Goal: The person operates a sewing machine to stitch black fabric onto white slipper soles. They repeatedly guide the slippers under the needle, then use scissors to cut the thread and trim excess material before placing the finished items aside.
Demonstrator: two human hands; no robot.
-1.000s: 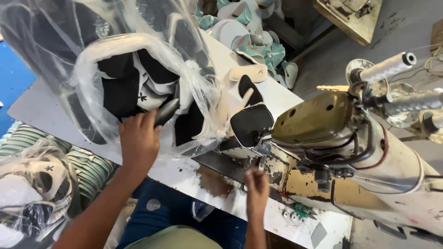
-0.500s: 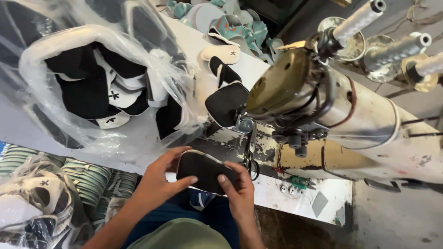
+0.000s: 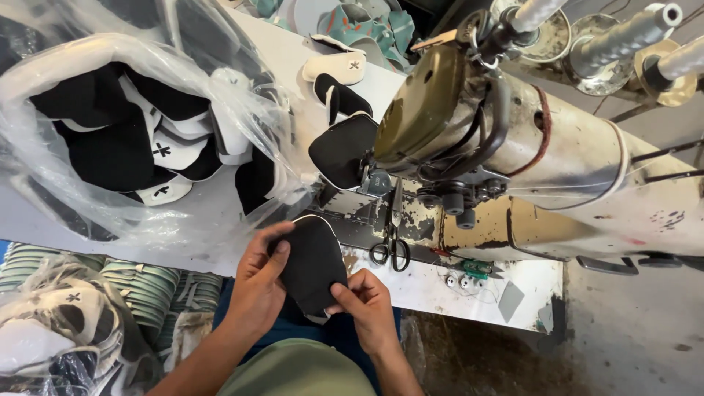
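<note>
Both my hands hold a black fabric shoe piece [image 3: 314,264] with a white edge, just in front of the table's near edge. My left hand [image 3: 258,282] grips its left side with the thumb on top. My right hand [image 3: 367,306] pinches its lower right end. Beyond it stands an old sewing machine [image 3: 528,154], with another black piece [image 3: 343,150] lying by its needle area. A clear plastic bag [image 3: 139,139] full of black and white cut pieces lies on the table to the left.
Small scissors [image 3: 390,251] lie on the white table [image 3: 440,286] by the machine base. Thread spools [image 3: 623,37] stand at the top right. Teal and white pieces [image 3: 345,22] are piled at the far edge. More bagged pieces [image 3: 66,323] sit at the lower left.
My left hand came away from the bag and both hands took up a black piece. Since half a second ago they have turned it more upright in front of the machine.
</note>
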